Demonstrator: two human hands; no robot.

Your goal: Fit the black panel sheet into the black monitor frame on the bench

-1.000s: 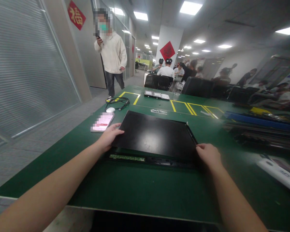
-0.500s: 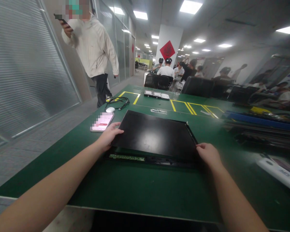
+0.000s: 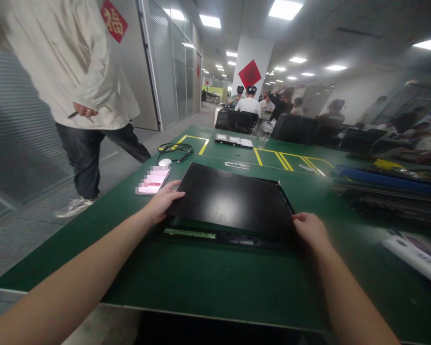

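Observation:
A dark, flat display panel [image 3: 233,199] lies between my two hands, its near edge raised a little. My left hand [image 3: 164,201] grips its left edge, thumb on top and fingers partly hidden beneath. At the near right corner, my right hand [image 3: 311,227] pinches the panel's edge between thumb and fingers. Under the raised near edge shows a black frame [image 3: 255,239], with a strip of green circuit board [image 3: 189,234] on its left part. How the far edge of the panel meets the frame cannot be made out.
On the green table [image 3: 208,282] are a phone [image 3: 153,181], a white mouse [image 3: 164,163], a coiled black cable [image 3: 175,151] and a tray of small parts [image 3: 233,140]. Blurred blue and black items [image 3: 391,182] and a white device [image 3: 416,254] lie right. A person [image 3: 89,96] walks along the left.
The person in the light jacket has come nearer along the left side. My hands and the display panel stay almost where they were.

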